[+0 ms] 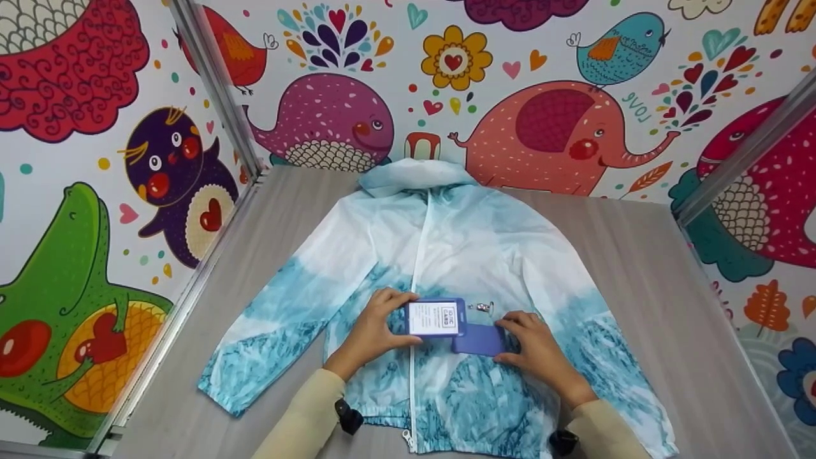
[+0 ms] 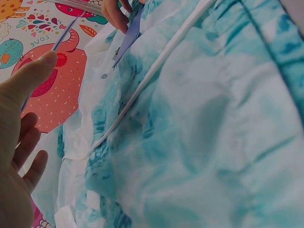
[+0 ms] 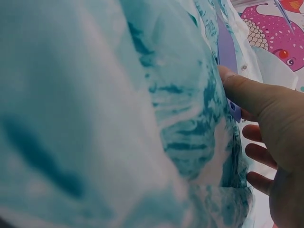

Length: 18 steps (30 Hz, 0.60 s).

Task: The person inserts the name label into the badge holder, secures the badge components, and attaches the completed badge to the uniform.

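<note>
In the head view my left hand (image 1: 373, 328) grips the left end of a blue-framed ID badge holder (image 1: 435, 317) with a white printed card, between thumb and fingers. It appears edge-on and raised off the cloth in the left wrist view. My right hand (image 1: 535, 349) pinches the right edge of a flat purple-blue plastic piece (image 1: 479, 341), which lies low over the jacket, partly behind the holder. Its thumb presses on that piece (image 3: 228, 52) in the right wrist view. A small metal clip (image 1: 483, 307) lies on the jacket just above the piece.
A white and teal hooded jacket (image 1: 472, 236) is spread front up on the wood-grain table (image 1: 268, 210), sleeves out to both sides. Its white zip runs down the middle to a zip pull (image 1: 408, 437) at the hem. Printed cartoon panels (image 1: 523, 51) enclose the table.
</note>
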Each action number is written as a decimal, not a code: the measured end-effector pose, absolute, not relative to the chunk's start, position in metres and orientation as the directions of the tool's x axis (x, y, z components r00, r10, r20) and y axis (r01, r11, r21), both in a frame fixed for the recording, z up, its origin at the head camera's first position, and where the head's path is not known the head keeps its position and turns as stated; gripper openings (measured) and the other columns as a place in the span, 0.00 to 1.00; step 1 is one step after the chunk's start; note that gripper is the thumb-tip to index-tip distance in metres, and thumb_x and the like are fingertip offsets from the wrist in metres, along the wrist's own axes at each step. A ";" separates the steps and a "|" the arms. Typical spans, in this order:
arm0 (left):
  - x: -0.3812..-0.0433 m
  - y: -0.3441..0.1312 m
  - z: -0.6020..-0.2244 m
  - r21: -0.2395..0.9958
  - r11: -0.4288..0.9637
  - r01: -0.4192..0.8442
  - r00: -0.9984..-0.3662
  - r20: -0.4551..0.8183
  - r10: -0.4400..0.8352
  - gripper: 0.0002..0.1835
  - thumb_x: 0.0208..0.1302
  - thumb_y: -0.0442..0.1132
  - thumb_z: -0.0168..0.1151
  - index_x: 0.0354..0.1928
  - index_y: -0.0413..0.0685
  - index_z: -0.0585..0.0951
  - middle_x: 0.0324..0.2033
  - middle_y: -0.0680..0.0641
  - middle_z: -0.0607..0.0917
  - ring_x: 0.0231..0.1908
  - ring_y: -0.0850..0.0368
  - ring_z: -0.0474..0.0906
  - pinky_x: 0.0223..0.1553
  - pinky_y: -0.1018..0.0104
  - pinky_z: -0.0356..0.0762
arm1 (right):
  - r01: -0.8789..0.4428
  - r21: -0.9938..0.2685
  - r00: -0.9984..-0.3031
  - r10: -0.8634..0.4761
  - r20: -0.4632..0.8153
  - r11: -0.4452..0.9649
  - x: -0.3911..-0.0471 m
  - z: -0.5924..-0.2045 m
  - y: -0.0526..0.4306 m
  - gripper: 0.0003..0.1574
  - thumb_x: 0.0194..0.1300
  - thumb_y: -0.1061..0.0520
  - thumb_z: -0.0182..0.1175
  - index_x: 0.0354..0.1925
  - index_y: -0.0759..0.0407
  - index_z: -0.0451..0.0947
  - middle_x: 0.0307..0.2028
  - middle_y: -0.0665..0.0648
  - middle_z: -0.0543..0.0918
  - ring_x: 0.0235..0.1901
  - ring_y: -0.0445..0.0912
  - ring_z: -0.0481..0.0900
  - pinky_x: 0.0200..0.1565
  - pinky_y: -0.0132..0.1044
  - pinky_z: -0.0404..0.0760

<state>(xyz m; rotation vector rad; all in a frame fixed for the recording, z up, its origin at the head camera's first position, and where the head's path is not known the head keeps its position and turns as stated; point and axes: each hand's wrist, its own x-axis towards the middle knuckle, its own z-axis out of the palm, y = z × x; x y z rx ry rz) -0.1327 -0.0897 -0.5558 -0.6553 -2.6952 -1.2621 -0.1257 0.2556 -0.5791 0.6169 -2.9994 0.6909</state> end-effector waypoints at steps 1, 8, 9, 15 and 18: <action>-0.132 -0.090 -0.556 0.714 0.565 0.413 -0.905 0.256 0.339 0.39 0.49 0.50 0.78 0.65 0.58 0.76 0.54 0.51 0.77 0.55 0.55 0.71 0.55 0.50 0.76 | -0.374 -0.422 -0.923 -0.374 0.086 0.826 -0.126 -0.579 0.255 0.42 0.51 0.42 0.76 0.61 0.55 0.78 0.59 0.58 0.77 0.59 0.56 0.72 0.60 0.58 0.70; -0.132 -0.089 -0.555 0.713 0.575 0.402 -0.910 0.243 0.335 0.39 0.49 0.51 0.78 0.66 0.56 0.75 0.55 0.51 0.77 0.56 0.54 0.71 0.56 0.50 0.77 | -0.367 -0.433 -0.926 -0.367 0.087 0.824 -0.128 -0.580 0.254 0.42 0.49 0.44 0.77 0.61 0.55 0.77 0.60 0.58 0.77 0.60 0.57 0.72 0.60 0.59 0.70; -0.132 -0.089 -0.555 0.712 0.576 0.402 -0.911 0.243 0.334 0.39 0.49 0.51 0.78 0.66 0.56 0.75 0.55 0.51 0.77 0.56 0.54 0.71 0.56 0.50 0.77 | -0.365 -0.433 -0.927 -0.366 0.084 0.825 -0.128 -0.581 0.254 0.42 0.49 0.44 0.77 0.61 0.56 0.77 0.60 0.58 0.77 0.60 0.57 0.72 0.60 0.59 0.70; -0.131 -0.090 -0.556 0.709 0.587 0.392 -0.915 0.233 0.329 0.39 0.49 0.53 0.78 0.66 0.61 0.75 0.55 0.51 0.77 0.55 0.55 0.71 0.54 0.51 0.77 | -0.359 -0.426 -0.930 -0.358 0.086 0.830 -0.127 -0.581 0.254 0.42 0.49 0.44 0.77 0.60 0.54 0.77 0.59 0.58 0.77 0.59 0.57 0.72 0.62 0.59 0.68; -0.131 -0.090 -0.556 0.707 0.587 0.395 -0.913 0.234 0.333 0.39 0.50 0.53 0.78 0.66 0.63 0.75 0.55 0.51 0.77 0.55 0.55 0.71 0.55 0.51 0.77 | -0.363 -0.424 -0.929 -0.355 0.103 0.830 -0.126 -0.581 0.254 0.42 0.49 0.44 0.77 0.60 0.54 0.77 0.58 0.58 0.78 0.58 0.57 0.72 0.61 0.60 0.68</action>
